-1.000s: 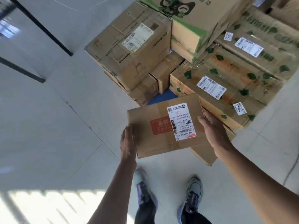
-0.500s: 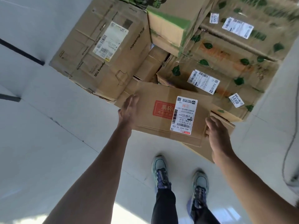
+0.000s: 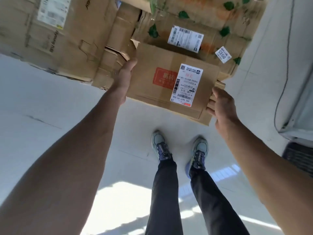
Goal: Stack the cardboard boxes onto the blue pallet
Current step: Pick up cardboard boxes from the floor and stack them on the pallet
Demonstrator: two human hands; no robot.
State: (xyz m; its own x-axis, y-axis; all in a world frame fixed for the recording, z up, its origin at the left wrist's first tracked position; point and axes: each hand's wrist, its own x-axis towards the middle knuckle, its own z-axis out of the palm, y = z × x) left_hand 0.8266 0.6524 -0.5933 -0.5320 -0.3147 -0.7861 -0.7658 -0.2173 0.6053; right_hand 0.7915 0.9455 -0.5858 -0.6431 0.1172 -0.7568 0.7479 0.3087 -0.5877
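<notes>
The labelled box (image 3: pixel 152 65) is carried between both hands, above the floor (image 3: pixel 50 102). The left hand (image 3: pixel 125 77) lies flat, fingers straight, pressed against the box's left side. The right hand (image 3: pixel 221 107) grips the near right corner with curled fingers. A plain carton (image 3: pixel 67 48) sits left of the left hand, and a leaf-printed carton (image 3: pixel 211 22) lies beyond the right hand.

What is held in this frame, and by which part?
The nearest box, held between both hands: the left hand presses flat against its left side, and the right hand grips its near right corner.
</notes>
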